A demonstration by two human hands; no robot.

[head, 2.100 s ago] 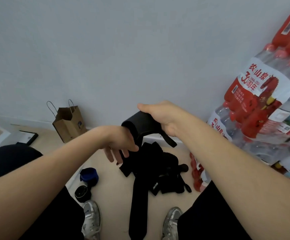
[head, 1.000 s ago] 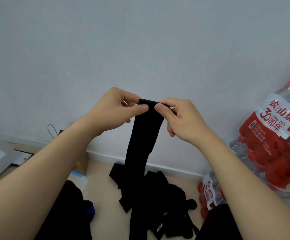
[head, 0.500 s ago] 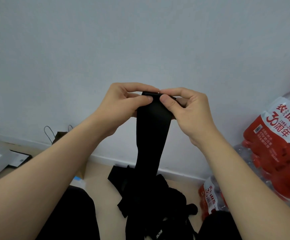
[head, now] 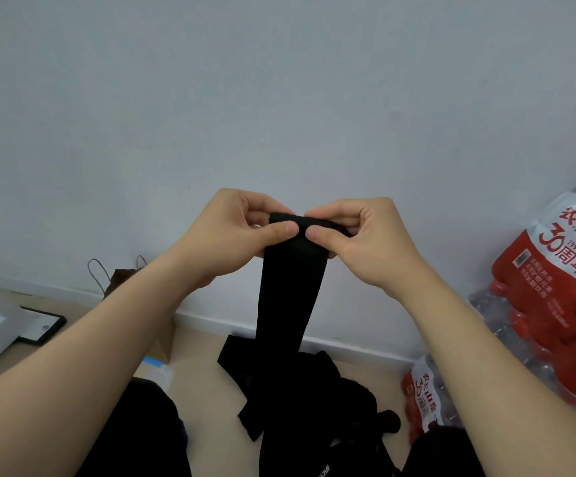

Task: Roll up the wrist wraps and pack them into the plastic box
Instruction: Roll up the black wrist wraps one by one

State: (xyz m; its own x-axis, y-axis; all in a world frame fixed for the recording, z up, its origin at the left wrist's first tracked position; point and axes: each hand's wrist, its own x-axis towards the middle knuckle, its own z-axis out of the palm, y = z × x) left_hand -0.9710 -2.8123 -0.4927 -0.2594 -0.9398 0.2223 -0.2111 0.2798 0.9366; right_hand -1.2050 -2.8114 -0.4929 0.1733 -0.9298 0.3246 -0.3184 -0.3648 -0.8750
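Wrist wrap hanging vertically, lengthwise

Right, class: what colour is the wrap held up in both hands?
Plain black wrist wrap, clearest in the head view.

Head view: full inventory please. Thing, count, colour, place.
held wrist wrap: 1, black, hanging at centre from both hands
wrist wrap pile: count unclear, black, floor below centre
paper bag: 1, brown, against wall, left
framed panel: 1, black frame, floor far left
clear plastic item: 1, blue trim, floor by left forearm
bottle packs: at least 2, red and white, right edge
left hand: 1, pinches wrap's top end
right hand: 1, pinches wrap's top end
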